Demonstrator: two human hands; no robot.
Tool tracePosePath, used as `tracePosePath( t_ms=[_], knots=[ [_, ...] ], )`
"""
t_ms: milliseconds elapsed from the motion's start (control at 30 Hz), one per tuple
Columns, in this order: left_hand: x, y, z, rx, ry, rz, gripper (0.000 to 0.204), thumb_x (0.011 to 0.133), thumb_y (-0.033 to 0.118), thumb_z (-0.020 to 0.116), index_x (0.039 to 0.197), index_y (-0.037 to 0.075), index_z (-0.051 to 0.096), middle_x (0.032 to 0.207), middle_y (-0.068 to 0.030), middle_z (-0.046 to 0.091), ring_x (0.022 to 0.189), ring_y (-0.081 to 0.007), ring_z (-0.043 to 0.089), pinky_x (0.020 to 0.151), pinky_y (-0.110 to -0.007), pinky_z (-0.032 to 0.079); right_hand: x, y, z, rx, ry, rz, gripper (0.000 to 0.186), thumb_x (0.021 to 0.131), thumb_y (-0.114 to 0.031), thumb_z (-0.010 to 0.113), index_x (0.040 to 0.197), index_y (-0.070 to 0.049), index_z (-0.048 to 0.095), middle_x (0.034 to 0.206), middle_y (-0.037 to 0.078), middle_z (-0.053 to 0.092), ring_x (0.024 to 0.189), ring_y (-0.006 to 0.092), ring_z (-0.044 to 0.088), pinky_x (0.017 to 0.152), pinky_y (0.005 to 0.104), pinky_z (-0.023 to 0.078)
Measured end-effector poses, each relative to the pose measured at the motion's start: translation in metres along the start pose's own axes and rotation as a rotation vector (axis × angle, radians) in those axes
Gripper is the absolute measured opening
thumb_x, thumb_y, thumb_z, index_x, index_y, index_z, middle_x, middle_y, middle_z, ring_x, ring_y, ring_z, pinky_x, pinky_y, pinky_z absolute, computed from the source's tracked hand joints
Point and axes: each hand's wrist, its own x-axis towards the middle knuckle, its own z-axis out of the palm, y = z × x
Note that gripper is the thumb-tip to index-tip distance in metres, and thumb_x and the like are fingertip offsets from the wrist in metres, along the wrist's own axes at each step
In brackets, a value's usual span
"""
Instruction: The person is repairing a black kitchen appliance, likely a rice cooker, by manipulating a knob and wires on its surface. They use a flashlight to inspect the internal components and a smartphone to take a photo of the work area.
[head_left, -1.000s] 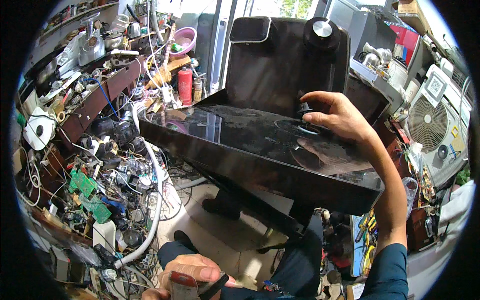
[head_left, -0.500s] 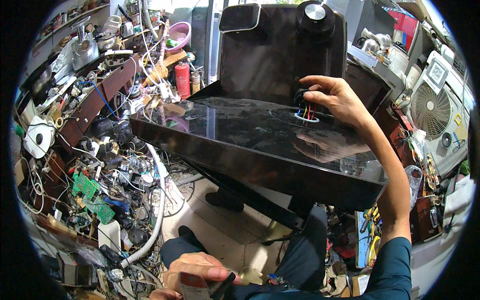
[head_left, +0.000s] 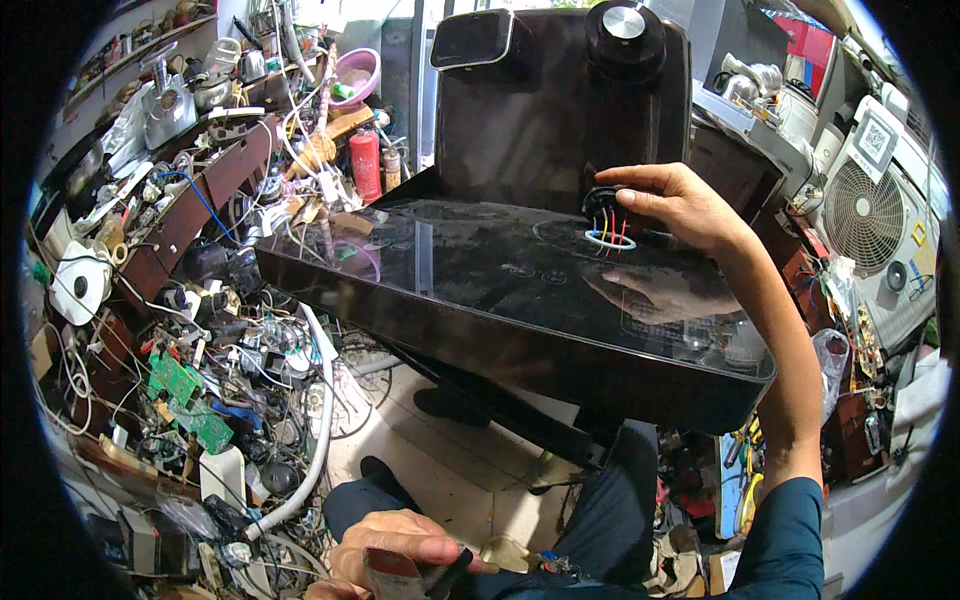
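Black plastic, by its look, forms the round connector (head_left: 600,205), which the right hand (head_left: 680,205) pinches between thumb and fingers above the panel (head_left: 450,285), right of centre and towards its far edge. Coloured wires (head_left: 613,222) link it to a white ring (head_left: 601,243) at the panel. As judged from this, lifting it clear is done; the wires look joined, and neither parting them nor seating the connector appears done. Its wired side tilts downward and towards the panel's near edge; being squat, it shows no clear long axis. Below that edge, the left hand (head_left: 395,545) is closed around a brown piece (head_left: 390,572), its kind unclear.
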Motion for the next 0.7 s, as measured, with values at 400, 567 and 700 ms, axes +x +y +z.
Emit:
tracePosePath(
  t_ms=[400, 567, 700],
  knots=[
    [0.032, -0.002, 0.031, 0.286, 0.321, 0.552, 0.090, 0.101, 0.065, 0.043, 0.144, -0.014, 0.046, 0.130, -0.0444, 0.057, 0.108, -0.0483, 0.065, 0.095, -0.053, 0.050, -0.052, 0.004, 0.007, 0.016, 0.652, -0.280, 0.043, 0.102, -0.011, 0.065, 0.143, 0.000, 0.058, 0.125, 0.013, 0.070, 0.113, 0.0185, 0.065, 0.101, 0.0329, 0.050],
    [0.033, 0.002, 0.040, 0.199, 0.323, 0.617, 0.094, 0.100, 0.066, 0.044, 0.142, -0.018, 0.047, 0.132, -0.0450, 0.056, 0.112, -0.0492, 0.066, 0.100, -0.055, 0.050, -0.118, 0.097, 0.043, 0.126, 1.178, -0.211, 0.038, 0.105, -0.014, 0.058, 0.139, 0.003, 0.058, 0.124, 0.013, 0.070, 0.109, 0.0198, 0.066, 0.099, 0.0319, 0.051],
    [0.031, 0.009, 0.029, 0.141, 0.151, 0.608, 0.097, 0.099, 0.067, 0.045, 0.140, -0.021, 0.048, 0.133, -0.0455, 0.055, 0.115, -0.0499, 0.066, 0.104, -0.057, 0.049, -0.150, 0.188, 0.105, 0.259, 1.192, 0.097, 0.038, 0.106, -0.017, 0.056, 0.138, 0.002, 0.059, 0.124, 0.012, 0.069, 0.109, 0.0208, 0.065, 0.099, 0.0329, 0.050]
  ],
)
